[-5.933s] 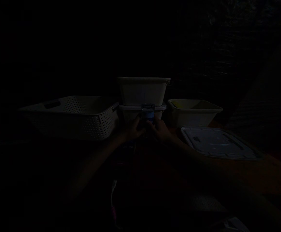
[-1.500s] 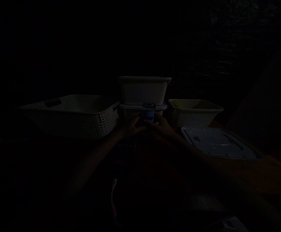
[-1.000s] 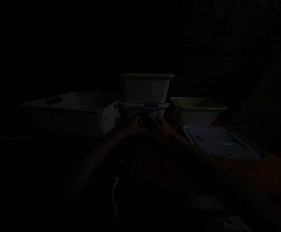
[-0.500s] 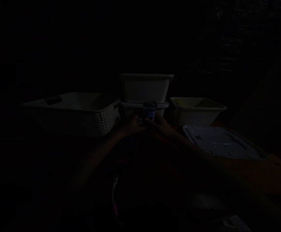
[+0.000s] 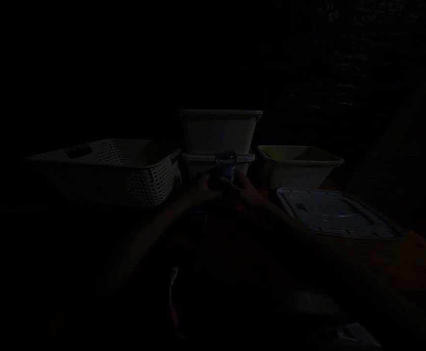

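Observation:
The scene is very dark. My left hand (image 5: 198, 191) and my right hand (image 5: 247, 192) meet at the middle of the table, both closed around a small jar (image 5: 225, 165) with a dark lid and a blue label. The jar stands upright between my fingers, just in front of two stacked white tubs (image 5: 218, 131). What my fingers do on the jar is too dim to make out.
A white woven basket (image 5: 125, 170) sits to the left. A yellowish tub (image 5: 296, 168) stands to the right, with a flat white lid (image 5: 333, 214) lying in front of it on the wooden table (image 5: 410, 263). A thin pale object (image 5: 173, 297) lies near me.
My hands and the jar stay in nearly the same place. The view has shifted slightly, so everything sits a little higher than 1.5 s ago.

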`<state>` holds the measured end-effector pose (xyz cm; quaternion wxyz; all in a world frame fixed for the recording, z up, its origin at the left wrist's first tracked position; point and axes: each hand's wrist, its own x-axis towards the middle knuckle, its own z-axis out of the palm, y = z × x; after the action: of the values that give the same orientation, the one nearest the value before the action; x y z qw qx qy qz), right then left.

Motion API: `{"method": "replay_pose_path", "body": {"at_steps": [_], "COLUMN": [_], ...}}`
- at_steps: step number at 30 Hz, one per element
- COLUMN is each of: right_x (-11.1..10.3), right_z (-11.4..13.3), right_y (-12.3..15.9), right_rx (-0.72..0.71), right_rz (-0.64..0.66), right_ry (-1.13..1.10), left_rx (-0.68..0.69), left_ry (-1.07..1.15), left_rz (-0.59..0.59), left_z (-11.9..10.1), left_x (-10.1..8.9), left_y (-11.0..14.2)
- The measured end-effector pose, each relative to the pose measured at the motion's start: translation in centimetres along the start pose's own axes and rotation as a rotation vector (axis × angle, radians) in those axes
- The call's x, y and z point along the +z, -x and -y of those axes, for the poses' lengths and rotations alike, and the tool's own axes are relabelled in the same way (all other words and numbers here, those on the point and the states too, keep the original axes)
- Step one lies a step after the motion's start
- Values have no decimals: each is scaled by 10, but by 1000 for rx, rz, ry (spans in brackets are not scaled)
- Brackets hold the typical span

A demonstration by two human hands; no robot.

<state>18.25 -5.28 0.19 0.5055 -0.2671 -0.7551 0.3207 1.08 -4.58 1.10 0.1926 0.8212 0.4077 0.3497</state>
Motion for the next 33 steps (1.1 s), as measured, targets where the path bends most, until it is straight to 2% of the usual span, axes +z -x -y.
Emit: {"method": "replay_pose_path", "body": {"at_steps": [6, 10, 25, 33], "right_x": [-1, -1, 0, 0], "right_z": [-6, -7, -3, -2], "right_y": [0, 1, 1, 1], "right_rx": [14, 28, 46, 61], "right_rz": [-6, -2, -10, -20], "right_ry": [64, 29, 45, 72], "left_rx": [-34, -1, -36, -43], "left_ry": [27, 41, -22, -44], "left_rz": [-3, 12, 0, -2], "left_z": [-5, -2, 4, -4], "left_x": [2, 2, 3, 1], "left_y": [0, 0, -1, 1]}}
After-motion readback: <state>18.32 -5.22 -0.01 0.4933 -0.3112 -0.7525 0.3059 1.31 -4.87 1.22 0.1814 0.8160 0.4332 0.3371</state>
